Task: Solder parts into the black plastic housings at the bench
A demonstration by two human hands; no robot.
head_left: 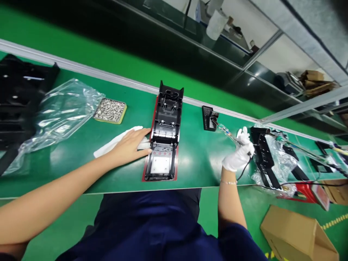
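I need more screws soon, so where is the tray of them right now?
In the head view the tray of screws sits on the green table, left of the black housing, beyond the left hand and beside the clear plastic bag.

housing [165,134]: black, red edge | belt [195,152]: green | right glove [240,154]: white | cloth [114,143]: white

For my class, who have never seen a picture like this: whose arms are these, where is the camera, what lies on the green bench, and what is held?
The camera sits on a worker's head, looking down at their own arms. The bare left hand rests on a white cloth beside a long black plastic housing on the green bench. The right hand, in a white glove, grips a clear-handled tool with a cable. Further left are a small tray of screws and a clear plastic bag. A cardboard box stands on the floor.
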